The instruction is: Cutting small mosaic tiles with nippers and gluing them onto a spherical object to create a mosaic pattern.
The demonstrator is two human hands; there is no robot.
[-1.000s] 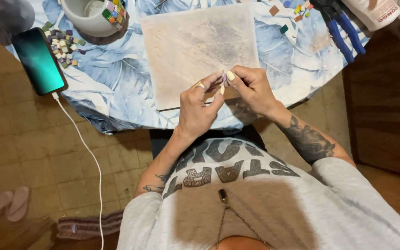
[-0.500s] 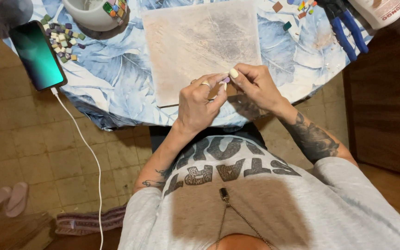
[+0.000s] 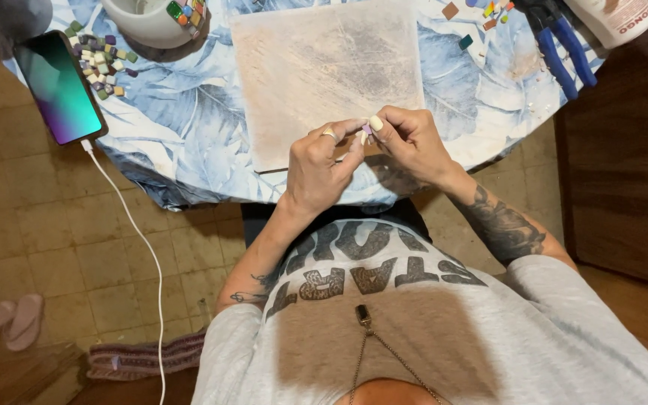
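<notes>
My left hand [image 3: 322,166] and my right hand [image 3: 408,139] meet over the near edge of a pale square board [image 3: 324,71] that lies on the table. Between the fingertips of both hands sits a small purple mosaic tile [image 3: 367,129]. The left thumb and forefinger press against it from the left, and the right thumb and forefinger pinch it from the right. Most of the tile is hidden by the fingers.
The round table has a blue leaf-print cloth [image 3: 181,112]. On it lie a lit phone [image 3: 61,86] with a white cable [image 3: 140,247], loose coloured tiles [image 3: 103,64], a white bowl [image 3: 148,19], blue-handled pliers [image 3: 560,45] and a white bottle [image 3: 613,19]. Sandals [image 3: 5,322] lie on the floor.
The view has shifted slightly, so the table sits higher in the picture. Both hands stay together on the small tile, with only small finger movements.
</notes>
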